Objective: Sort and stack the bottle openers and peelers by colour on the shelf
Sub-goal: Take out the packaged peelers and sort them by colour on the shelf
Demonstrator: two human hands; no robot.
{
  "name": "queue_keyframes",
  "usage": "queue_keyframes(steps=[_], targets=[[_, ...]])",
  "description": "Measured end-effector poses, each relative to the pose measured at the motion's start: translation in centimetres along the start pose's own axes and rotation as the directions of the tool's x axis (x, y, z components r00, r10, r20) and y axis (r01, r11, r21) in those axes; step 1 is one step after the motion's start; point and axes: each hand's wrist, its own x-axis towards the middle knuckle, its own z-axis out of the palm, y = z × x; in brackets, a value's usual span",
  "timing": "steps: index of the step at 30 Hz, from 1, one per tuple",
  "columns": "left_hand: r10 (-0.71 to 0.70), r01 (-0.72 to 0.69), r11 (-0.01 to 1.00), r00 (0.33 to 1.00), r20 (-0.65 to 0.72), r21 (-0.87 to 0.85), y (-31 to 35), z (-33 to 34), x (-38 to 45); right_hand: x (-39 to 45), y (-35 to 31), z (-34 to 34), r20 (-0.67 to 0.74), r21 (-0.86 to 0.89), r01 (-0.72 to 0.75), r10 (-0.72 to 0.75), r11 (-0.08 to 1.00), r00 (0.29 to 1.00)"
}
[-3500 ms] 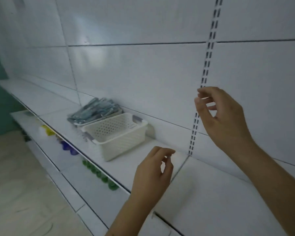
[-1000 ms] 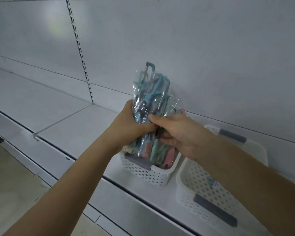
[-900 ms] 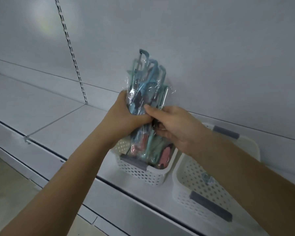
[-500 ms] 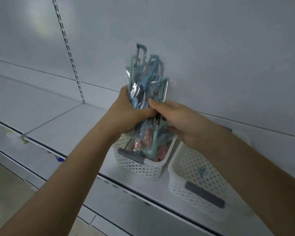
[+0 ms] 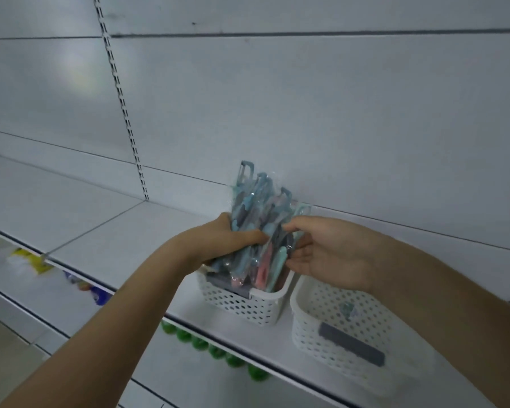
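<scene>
My left hand (image 5: pixel 221 242) grips the clear-wrapped blue and pink peeler bundle (image 5: pixel 256 228) over the left white perforated basket (image 5: pixel 242 301), right hand (image 5: pixel 327 254) half-open touching it; next, pull one colour out.

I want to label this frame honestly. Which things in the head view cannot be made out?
- Bundle of plastic-wrapped blue and pink utensils: wrap glare blurs them; openers versus peelers unclear.
- Left white perforated basket: contents covered by the bundle and the left hand.
- Small teal item in the right white perforated basket: too small.
- Right hand: whether its grip is closed is unclear.
</scene>
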Motion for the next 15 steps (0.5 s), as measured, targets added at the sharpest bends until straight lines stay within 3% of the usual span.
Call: queue_keyframes(steps=[4, 10, 15], targets=[[-0.048, 0.06, 0.99, 0.995, 0.092, -0.124, -0.3, -0.5, -0.3, 1.0, -0.4, 1.9, 0.023, 0.056, -0.113, 0.112, 0.992, 0.993], [0.029, -0.011, 0.975, 0.996, 0.08, -0.224, -0.8, -0.6, -0.1, 3.3, 0.1, 4.2, -0.067, 0.143, -0.062, 0.072, 0.988, 0.995], [0.155, -0.129, 0.943, 0.986, 0.06, -0.307, -0.9, -0.6, -0.9, 4.7, 2.3, 5.5, -0.184, -0.056, 0.007, -0.017, 0.998, 0.983]])
